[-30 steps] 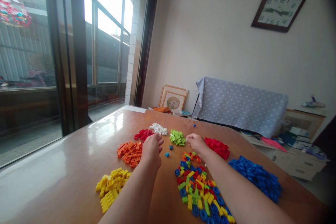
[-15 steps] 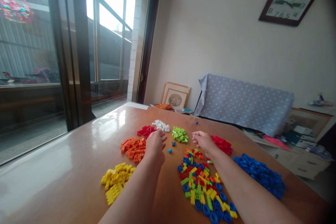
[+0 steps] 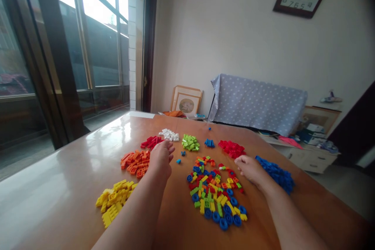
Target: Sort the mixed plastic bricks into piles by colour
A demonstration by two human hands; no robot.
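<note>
My left hand (image 3: 161, 157) hovers with loosely curled fingers at the right side of the dark red bricks (image 3: 150, 142) and the orange bricks (image 3: 135, 163). Whatever its fingers may hold is hidden. My right hand (image 3: 250, 170) has its fingertips bent together, between the bright red pieces (image 3: 232, 149) and the mixed pile (image 3: 215, 193) of coloured bricks and blue rings. I cannot make out anything in that pinch. Light green bricks (image 3: 190, 143) and a few small blue pieces (image 3: 209, 143) lie farther back between the hands.
Yellow bricks (image 3: 114, 199) lie left of my left forearm, white bricks (image 3: 169, 134) at the back. A heap of blue pieces (image 3: 277, 174) is beyond my right wrist. Two small light-blue pieces (image 3: 178, 161) sit mid-table. The wooden table (image 3: 70, 187) borders a glass door.
My right hand has moved right and nearer, from beside the green bricks toward the mixed pile. The small blue pieces it covered now show. My left hand stays near the red bricks; the view has turned right.
</note>
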